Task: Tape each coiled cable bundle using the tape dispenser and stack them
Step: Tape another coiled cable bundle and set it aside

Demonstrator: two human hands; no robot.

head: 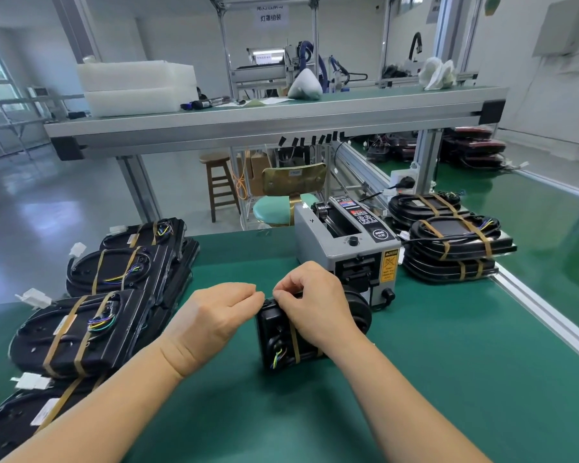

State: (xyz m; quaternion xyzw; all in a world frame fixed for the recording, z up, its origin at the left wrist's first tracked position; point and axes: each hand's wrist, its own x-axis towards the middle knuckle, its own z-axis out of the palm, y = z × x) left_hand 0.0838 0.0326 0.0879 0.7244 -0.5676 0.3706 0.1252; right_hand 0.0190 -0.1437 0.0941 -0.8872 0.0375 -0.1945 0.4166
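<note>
Black, judged light but springy, the cable bundle (273, 324) is pinched at its stiff top edge by left hand (219, 317) and right hand (310, 300).

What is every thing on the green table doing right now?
Cable bundle: held up on edge, one tape strip across it.
Left hand: pinching at its top corner.
Right hand: gripping its top.
Tape dispenser: upright behind the bundle.
Left stacks: taped, piled.
Right stacks: taped, piled.

Sign (270, 17) reads 灯罩组装; tape dispenser (345, 248) label (390, 266) says CAUTION.
</note>
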